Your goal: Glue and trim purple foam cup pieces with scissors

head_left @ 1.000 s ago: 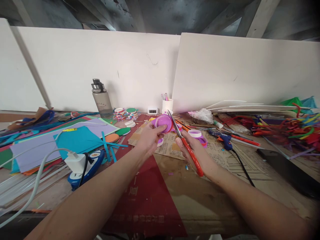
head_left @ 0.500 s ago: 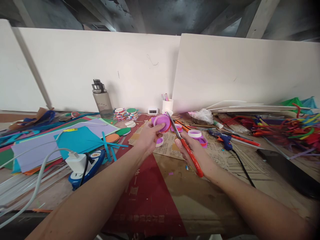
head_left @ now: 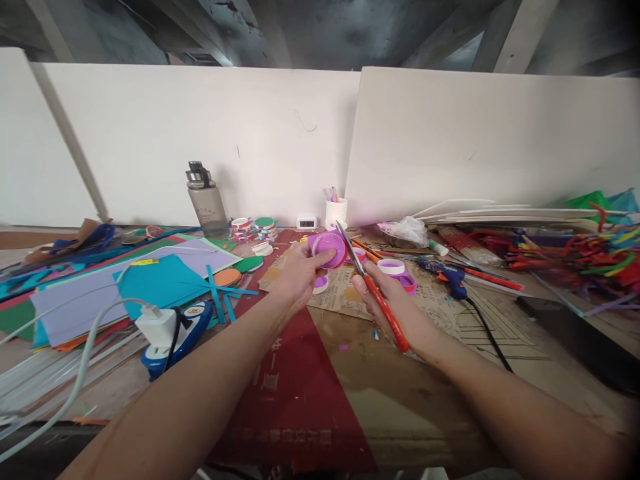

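Observation:
Between the thumb and fingers of my left hand (head_left: 301, 272) is a round purple piece (head_left: 330, 249) with a raised rim and some purple sheet sticking out at its upper left. My right hand (head_left: 387, 297) grips a pair of scissors (head_left: 376, 295) with red handles. The blades point up and to the left, close by the right edge of the purple piece; I cannot tell whether they touch it. Below the piece lies a white ring with purple inside (head_left: 321, 285). Past my right hand sit another white ring (head_left: 391, 267) and a purple-and-red piece (head_left: 409, 285).
Colored sheets (head_left: 75, 300) and a power strip (head_left: 193, 327) lie at left. A bottle (head_left: 206, 200), stacked discs (head_left: 265, 228), a clock (head_left: 307, 223) and a pen cup (head_left: 336, 210) stand behind. At right are a glue gun (head_left: 453, 279), a black phone-like slab (head_left: 575, 340) and colorful pipe cleaners (head_left: 585, 257).
The view has shifted slightly. The purple piece is turned a little in my left hand and sits nearer the scissors; my right hand keeps its grip.

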Demonstrator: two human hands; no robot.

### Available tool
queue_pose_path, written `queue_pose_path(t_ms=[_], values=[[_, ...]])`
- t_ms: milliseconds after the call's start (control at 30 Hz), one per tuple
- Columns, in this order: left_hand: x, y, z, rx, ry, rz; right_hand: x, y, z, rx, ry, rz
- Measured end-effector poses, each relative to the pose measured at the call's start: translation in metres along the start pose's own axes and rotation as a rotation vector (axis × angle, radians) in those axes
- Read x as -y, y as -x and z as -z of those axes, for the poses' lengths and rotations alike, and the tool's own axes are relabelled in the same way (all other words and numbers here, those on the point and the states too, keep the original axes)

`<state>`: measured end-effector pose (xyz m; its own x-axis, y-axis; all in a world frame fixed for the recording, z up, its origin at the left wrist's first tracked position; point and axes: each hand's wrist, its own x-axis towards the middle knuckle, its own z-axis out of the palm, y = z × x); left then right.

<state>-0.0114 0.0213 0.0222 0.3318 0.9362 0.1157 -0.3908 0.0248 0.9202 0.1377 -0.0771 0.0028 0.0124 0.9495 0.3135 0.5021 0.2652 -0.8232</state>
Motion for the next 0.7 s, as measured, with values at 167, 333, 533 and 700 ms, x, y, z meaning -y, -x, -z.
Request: queue_pose_path(t_ms=[167,333,533,700], values=[[-0.004,-0.0041,0.0047,0.052,-0.017,0.003,-0.0017,-0.0002,0.0012,0.018,-0.009,0.004],[-0.0071,-0.0056,0.0069,0.063,-0.017,0.014,0.0002,0.0,0.0025,0.024,-0.006,0.003],[-0.0012,-0.002,0.0028,-0.048,0.094,0.051,-0.0007,-0.0004,0.0007,0.026,0.017,-0.007],[0.0013,-0.0008,0.0013,-0.036,0.118,0.046,-0.0045,-0.002,-0.0006,0.012,0.069,0.009]])
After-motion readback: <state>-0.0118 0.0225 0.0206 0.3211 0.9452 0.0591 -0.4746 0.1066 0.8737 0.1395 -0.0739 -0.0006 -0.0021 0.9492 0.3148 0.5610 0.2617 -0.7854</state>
